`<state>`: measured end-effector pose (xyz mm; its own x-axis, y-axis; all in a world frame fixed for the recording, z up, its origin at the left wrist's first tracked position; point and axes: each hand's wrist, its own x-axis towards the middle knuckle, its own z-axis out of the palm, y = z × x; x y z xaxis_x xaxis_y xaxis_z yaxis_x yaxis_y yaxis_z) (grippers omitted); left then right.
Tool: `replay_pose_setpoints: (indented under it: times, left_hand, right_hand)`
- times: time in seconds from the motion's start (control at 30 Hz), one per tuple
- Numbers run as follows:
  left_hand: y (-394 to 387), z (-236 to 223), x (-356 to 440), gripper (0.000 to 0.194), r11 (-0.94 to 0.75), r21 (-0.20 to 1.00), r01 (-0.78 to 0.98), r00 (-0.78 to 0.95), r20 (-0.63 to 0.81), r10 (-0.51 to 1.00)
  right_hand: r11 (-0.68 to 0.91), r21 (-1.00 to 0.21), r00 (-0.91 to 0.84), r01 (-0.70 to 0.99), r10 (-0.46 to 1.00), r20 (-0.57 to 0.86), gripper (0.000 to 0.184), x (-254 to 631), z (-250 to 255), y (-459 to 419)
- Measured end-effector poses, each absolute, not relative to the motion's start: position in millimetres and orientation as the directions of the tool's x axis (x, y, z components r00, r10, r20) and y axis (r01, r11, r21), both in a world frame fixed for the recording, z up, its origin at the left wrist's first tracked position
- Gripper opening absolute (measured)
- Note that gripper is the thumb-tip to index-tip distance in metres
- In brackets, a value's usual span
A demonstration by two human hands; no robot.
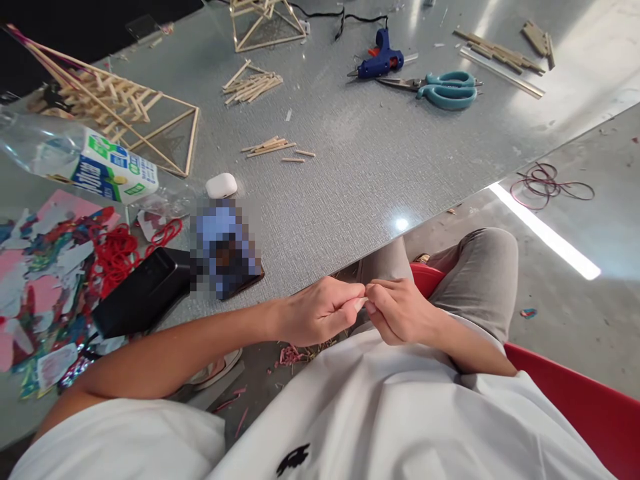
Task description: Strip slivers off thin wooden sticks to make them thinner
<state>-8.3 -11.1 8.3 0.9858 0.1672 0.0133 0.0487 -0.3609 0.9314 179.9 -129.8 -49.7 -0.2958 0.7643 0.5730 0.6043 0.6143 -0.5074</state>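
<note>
Left hand (323,312) and right hand (403,312) are meeting above lap, fingers curled, thumbs and fingertips pinching small pale piece (364,301), mostly hidden between them. Phone (233,257) is lying on table (320,207), white case (221,185) sitting just beyond. Farther, short sticks (270,147) are lying loosely; scissors (447,90) are resting beside glue gun (381,61).

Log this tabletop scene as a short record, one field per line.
Left hand: fingers pinched, close against the right hand
Right hand: fingers pinched
Held item: too hidden to tell
Tools: blue glue gun, teal-handled scissors
Loose sticks: larger pile, smaller pile
Left side: stick lattice, plastic bottle, red string
Near bottle: white case
</note>
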Motion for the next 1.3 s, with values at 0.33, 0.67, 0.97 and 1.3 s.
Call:
replay_pose_setpoints:
  times: [0.33,0.67,0.97,1.3]
  left_hand:
    - [-13,7,-8,0.035,-0.309,0.942,0.133,0.978,-0.074,0.196]
    - [-14,3,-9,0.029,-0.454,0.884,0.114,0.982,-0.030,0.188]
    - [-20,-9,-8,0.023,-0.750,0.661,0.034,0.974,0.146,0.173]
    - [-20,-13,-11,0.022,-0.847,0.531,0.005,0.978,0.173,0.113]
  right_hand:
    - [0.612,-0.527,-0.268,0.589,0.764,0.588,0.019,180,-46,-127]
    - [0.553,-0.533,-0.270,0.640,0.812,0.518,0.014,194,-34,-128]
    - [0.524,-0.355,-0.384,0.774,0.835,0.394,0.023,199,-21,-138]
    - [0.551,-0.726,-0.396,0.412,0.825,0.402,0.020,211,-35,-121]
